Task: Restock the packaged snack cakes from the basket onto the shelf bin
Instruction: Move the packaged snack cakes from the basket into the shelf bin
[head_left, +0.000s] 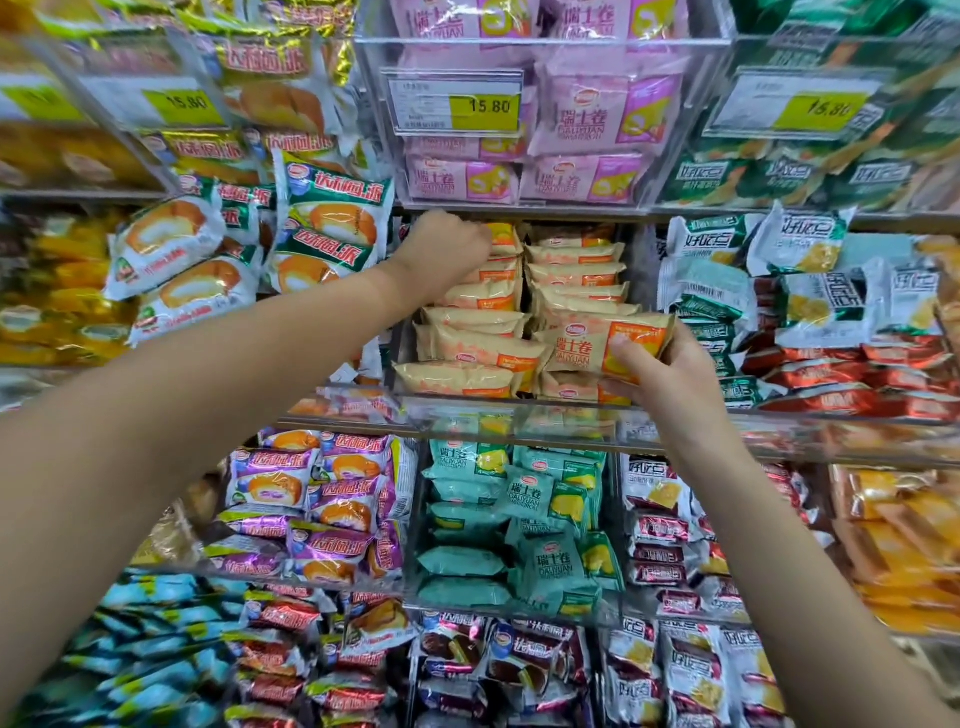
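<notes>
1. Right hand (670, 371): thumb on the face, fingers curled behind, gripping one beige-and-orange cake pack (605, 345). The pack is held tilted just above the front right of the bin (519, 410), over the packs already there.
2. Left hand (447, 249): reaches deep into the bin's left rear, knuckles up, fingers curled down onto the back packs (498, 270). Fingertips are hidden, so cannot tell whether it grips a pack or only presses.
3. Bin: clear plastic, mid-shelf, filled with two columns of the same beige packs lying flat, overlapping front to back.
4. Above it: pink packs (587, 114) behind a yellow tag (485, 106) reading 15.80.
5. Below: teal packs (519, 519).
6. Left: white-and-green pie packs (332, 218). Right: white-and-green packs (753, 270).
7. Basket is out of view.
</notes>
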